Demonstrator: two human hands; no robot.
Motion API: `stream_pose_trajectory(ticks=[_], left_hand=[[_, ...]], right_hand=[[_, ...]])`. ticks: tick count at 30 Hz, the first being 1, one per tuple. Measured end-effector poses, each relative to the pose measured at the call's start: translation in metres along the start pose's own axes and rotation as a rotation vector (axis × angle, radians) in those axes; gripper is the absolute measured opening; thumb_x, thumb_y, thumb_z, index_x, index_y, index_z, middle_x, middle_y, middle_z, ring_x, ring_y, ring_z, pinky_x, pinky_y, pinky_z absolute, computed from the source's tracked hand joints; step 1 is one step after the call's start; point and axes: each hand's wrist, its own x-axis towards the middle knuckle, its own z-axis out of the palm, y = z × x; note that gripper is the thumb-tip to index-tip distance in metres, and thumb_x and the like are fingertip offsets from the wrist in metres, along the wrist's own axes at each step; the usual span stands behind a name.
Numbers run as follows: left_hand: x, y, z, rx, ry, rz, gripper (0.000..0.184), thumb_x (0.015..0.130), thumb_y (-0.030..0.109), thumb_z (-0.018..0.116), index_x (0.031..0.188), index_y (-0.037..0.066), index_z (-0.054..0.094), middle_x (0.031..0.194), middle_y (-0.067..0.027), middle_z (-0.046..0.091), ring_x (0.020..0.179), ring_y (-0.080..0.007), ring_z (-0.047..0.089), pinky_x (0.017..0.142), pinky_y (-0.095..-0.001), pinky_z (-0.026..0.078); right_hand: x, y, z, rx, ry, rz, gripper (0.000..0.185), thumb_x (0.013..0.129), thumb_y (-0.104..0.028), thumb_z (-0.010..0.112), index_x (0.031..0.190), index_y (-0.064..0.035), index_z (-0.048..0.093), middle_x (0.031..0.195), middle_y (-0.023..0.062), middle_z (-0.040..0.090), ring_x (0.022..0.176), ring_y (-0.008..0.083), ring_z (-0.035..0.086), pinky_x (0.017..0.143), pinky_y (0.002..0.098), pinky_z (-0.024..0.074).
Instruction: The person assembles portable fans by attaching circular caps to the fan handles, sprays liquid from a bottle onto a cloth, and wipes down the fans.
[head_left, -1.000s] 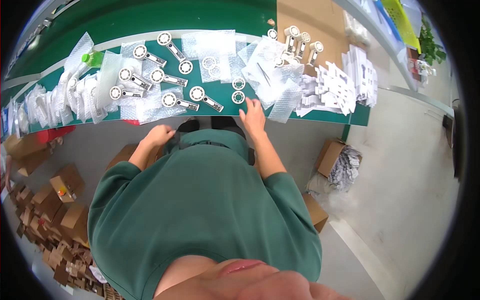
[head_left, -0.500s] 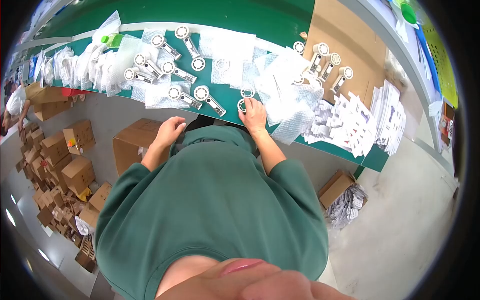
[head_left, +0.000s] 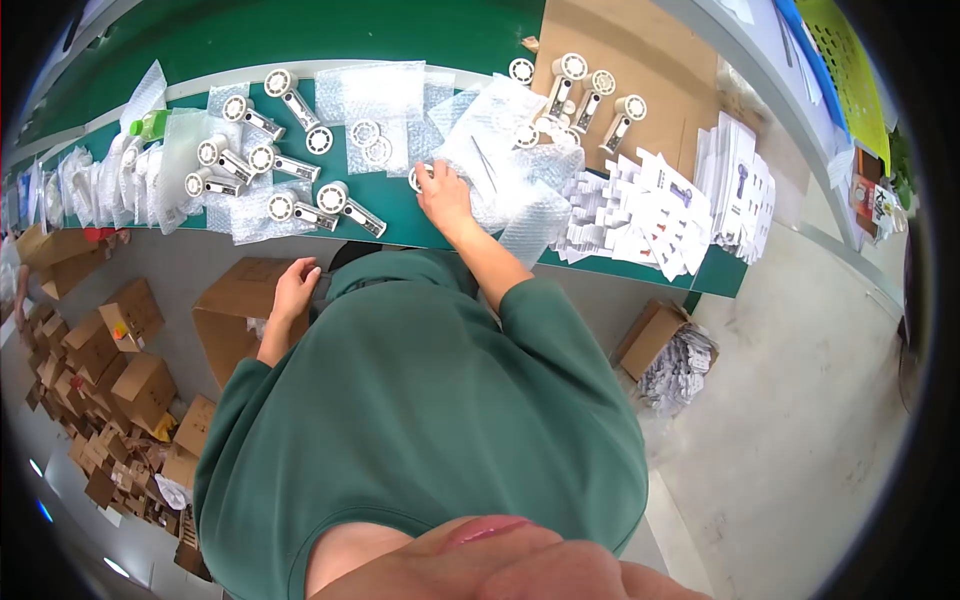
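White ring [head_left: 413, 180] sat at eleven o'clock on the bench [head_left: 408, 224], under the right hand [head_left: 445, 198] with fingers bent, pinch unclear, the left hand [head_left: 297, 287] loosely open; a light rim hold seemed best.

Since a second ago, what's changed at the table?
Right hand reached forward over the table to the farther white ring, now touching it. The nearer ring is gone from its spot; held or stacked, can't tell. Left hand stays off the table; the white handheld devices lie as before.
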Motion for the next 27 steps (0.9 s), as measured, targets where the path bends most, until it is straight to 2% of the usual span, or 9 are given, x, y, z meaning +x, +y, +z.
stream_pose_trajectory(ticks=[6,8,11,13,16,19,22,24,27], left_hand=[[0.008,0.007,0.002,-0.033,-0.008,0.003,0.039,0.092,0.024,0.065,0.123,0.001,0.061,0.108,-0.0177,0.071,0.1,-0.0257,0.068,0.088,-0.0348,0.052],[0.006,0.012,0.003,-0.056,0.004,0.004,0.039,0.092,0.024,0.065,0.123,0.001,0.061,0.109,-0.018,0.07,0.1,-0.026,0.068,0.088,-0.0351,0.052],[0.002,0.006,0.006,-0.079,0.0,-0.051,0.038,0.094,0.021,0.064,0.126,0.0,0.059,0.112,-0.0146,0.069,0.103,-0.0197,0.065,0.09,-0.0327,0.051],[-0.007,-0.001,0.008,-0.092,0.042,-0.052,0.039,0.093,0.024,0.064,0.124,0.001,0.061,0.111,-0.0168,0.07,0.102,-0.0239,0.067,0.089,-0.0345,0.052],[-0.011,-0.021,0.019,-0.133,0.036,-0.076,0.039,0.093,0.025,0.064,0.124,0.002,0.061,0.109,-0.0177,0.07,0.101,-0.0259,0.068,0.088,-0.0354,0.052],[-0.014,-0.044,0.024,-0.149,0.001,-0.1,0.039,0.093,0.025,0.064,0.124,0.002,0.061,0.108,-0.0173,0.07,0.1,-0.0253,0.068,0.088,-0.0352,0.052],[-0.01,-0.056,0.019,-0.117,-0.005,-0.09,0.038,0.093,0.025,0.064,0.123,0.002,0.062,0.108,-0.0171,0.07,0.099,-0.0241,0.068,0.087,-0.0351,0.053],[-0.003,-0.045,0.01,-0.046,0.011,-0.064,0.038,0.093,0.025,0.064,0.123,0.003,0.062,0.109,-0.0173,0.07,0.099,-0.0238,0.068,0.086,-0.0351,0.053],[0.007,0.005,-0.003,0.046,0.071,0.063,0.033,0.092,0.022,0.064,0.119,0.003,0.063,0.104,-0.0159,0.071,0.093,-0.0256,0.069,0.083,-0.036,0.053]], right_hand=[[0.006,0.0,0.004,-0.056,-0.073,0.007,0.046,0.074,-0.017,0.07,0.119,-0.0117,0.06,0.101,0.011,0.055,0.088,0.0282,0.063,0.068,0.0412,0.0541],[0.006,0.002,0.006,-0.044,-0.072,-0.011,0.056,0.071,-0.019,0.074,0.124,-0.0103,0.059,0.103,0.012,0.055,0.091,0.0297,0.062,0.071,0.0421,0.0545],[0.003,0.001,-0.002,-0.021,-0.061,-0.052,0.062,0.068,-0.019,0.076,0.126,-0.0098,0.058,0.105,0.0125,0.056,0.093,0.0306,0.061,0.073,0.0432,0.0542],[0.004,0.0,-0.007,0.036,-0.08,-0.052,0.06,0.069,-0.018,0.076,0.126,-0.0097,0.06,0.109,0.0135,0.057,0.095,0.0312,0.061,0.075,0.0441,0.0533],[0.0,0.002,-0.006,0.144,-0.004,-0.051,0.056,0.071,-0.019,0.075,0.124,-0.009,0.06,0.113,0.0149,0.057,0.098,0.0318,0.061,0.078,0.0438,0.0526],[-0.02,-0.002,-0.026,0.274,0.191,0.013,0.053,0.075,-0.023,0.075,0.123,-0.0069,0.06,0.112,0.0158,0.057,0.101,0.0339,0.06,0.082,0.0436,0.0517],[-0.069,0.01,-0.056,0.274,0.384,0.248,0.058,0.076,-0.025,0.076,0.127,-0.0079,0.057,0.119,0.0156,0.054,0.099,0.0366,0.06,0.081,0.0441,0.0526],[-0.115,0.037,-0.049,0.144,0.454,0.421,0.058,0.077,-0.027,0.075,0.127,-0.0061,0.056,0.124,0.0189,0.05,0.102,0.0387,0.059,0.084,0.0442,0.0524],[-0.156,0.059,-0.041,0.145,0.428,0.682,0.057,0.077,-0.027,0.075,0.127,-0.0059,0.056,0.133,0.023,0.044,0.11,0.041,0.057,0.088,0.0463,0.0516]])
